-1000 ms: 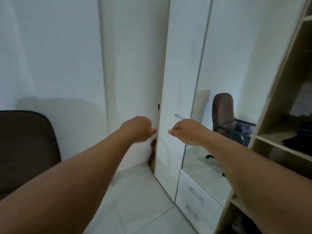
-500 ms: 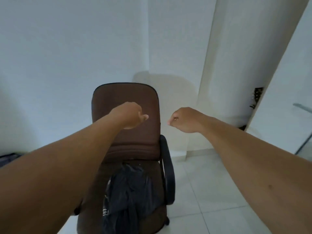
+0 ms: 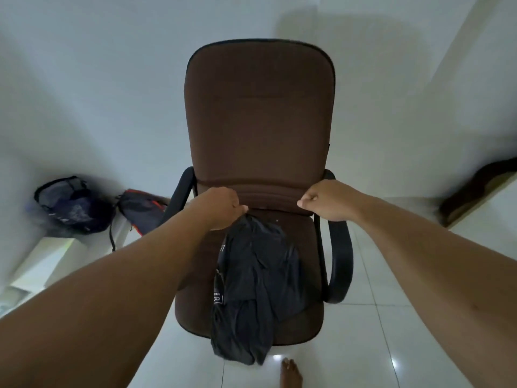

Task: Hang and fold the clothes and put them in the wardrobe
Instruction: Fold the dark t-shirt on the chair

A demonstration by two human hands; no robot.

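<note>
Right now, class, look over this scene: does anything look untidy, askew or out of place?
Yes. A dark garment lies crumpled on the brown office chair, its lower end spilling over the seat's front edge toward the floor. The left hand is at its top end; the right hand is fisted, empty.

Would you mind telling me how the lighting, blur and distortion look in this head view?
Head view: dim, bluish light; wide-angle bending of the walls; bags at left smeared by blur; glare spots on the floor tiles; chair and dark garment fairly sharp.
</note>
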